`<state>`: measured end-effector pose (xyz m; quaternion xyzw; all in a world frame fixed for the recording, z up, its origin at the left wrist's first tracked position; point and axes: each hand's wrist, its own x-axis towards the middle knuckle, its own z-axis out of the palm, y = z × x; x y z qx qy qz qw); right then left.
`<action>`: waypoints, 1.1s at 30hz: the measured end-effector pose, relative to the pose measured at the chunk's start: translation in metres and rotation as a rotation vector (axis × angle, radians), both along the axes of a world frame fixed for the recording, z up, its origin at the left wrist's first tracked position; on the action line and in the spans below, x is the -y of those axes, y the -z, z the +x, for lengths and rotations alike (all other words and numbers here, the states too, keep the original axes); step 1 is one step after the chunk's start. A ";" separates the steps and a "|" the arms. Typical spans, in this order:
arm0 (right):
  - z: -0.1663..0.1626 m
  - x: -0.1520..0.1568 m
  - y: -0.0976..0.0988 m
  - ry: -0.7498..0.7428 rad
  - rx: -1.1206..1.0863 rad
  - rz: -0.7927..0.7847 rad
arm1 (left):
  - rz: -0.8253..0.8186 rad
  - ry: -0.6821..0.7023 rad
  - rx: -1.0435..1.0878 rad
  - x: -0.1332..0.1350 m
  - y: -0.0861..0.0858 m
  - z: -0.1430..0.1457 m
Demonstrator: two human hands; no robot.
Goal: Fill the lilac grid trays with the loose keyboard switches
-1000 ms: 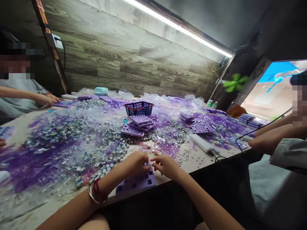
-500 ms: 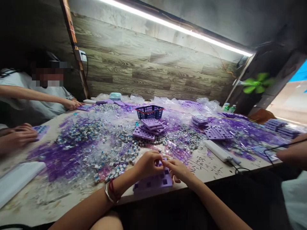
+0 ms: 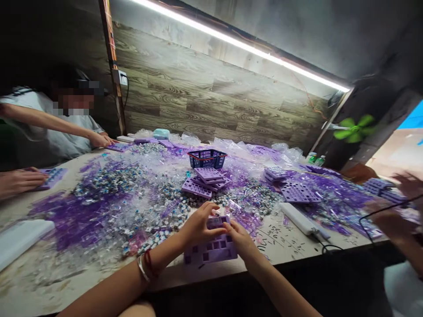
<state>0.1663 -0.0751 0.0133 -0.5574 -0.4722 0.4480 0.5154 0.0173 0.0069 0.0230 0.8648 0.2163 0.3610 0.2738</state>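
A purple keyboard plate with square openings [image 3: 214,252] lies tilted at the table's front edge. My left hand [image 3: 200,226] is over its upper left part, thumb and forefinger spread apart, with nothing visible between them. The left thumb reaches across the plate toward the right fingers. My right hand [image 3: 244,244] grips the plate's upper right edge, thumb on top and the other fingers partly hidden. Beyond my hands lie loose small key switches [image 3: 185,200] and a stack of similar purple plates [image 3: 209,175].
A dark basket [image 3: 207,159] stands behind the stack. Purple transparent pieces [image 3: 89,220] cover the left side. A white power bank-like block [image 3: 299,219] with a cable lies at right. Co-workers' hands [image 3: 21,179] are at the left and, blurred, another person's hands [image 3: 393,218] at the right.
My left thumb and fingers have parted from a pinch near my right fingertips. The right-hand co-worker's hands have come further into view. The camera view has shifted slightly.
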 end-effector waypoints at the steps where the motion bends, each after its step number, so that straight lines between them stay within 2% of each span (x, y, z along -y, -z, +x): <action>1: -0.002 0.001 -0.003 -0.001 0.026 0.035 | -0.025 -0.008 -0.032 0.000 0.000 0.000; 3: -0.006 0.006 -0.009 0.025 0.132 0.104 | -0.017 -0.047 -0.071 0.003 -0.001 0.000; 5: -0.009 0.013 -0.017 0.088 0.296 0.184 | 0.076 -0.077 -0.031 0.007 -0.005 -0.002; 8: -0.012 0.025 -0.029 0.162 0.560 0.277 | 0.253 -0.044 0.162 0.014 -0.012 -0.006; 11: -0.015 0.034 -0.037 0.174 0.692 0.350 | 0.374 0.008 0.321 0.018 -0.015 -0.007; 15: -0.016 0.038 -0.039 0.177 0.718 0.427 | 0.390 0.007 0.414 0.020 -0.011 -0.005; 20: -0.015 0.046 -0.041 0.116 0.682 0.426 | 0.377 -0.007 0.491 0.025 -0.009 -0.004; 26: -0.018 0.060 -0.045 0.063 0.631 0.442 | 0.347 0.014 0.532 0.035 -0.018 -0.005; 33: -0.015 0.064 -0.035 0.075 0.616 0.507 | 0.380 0.033 0.538 0.043 -0.023 -0.003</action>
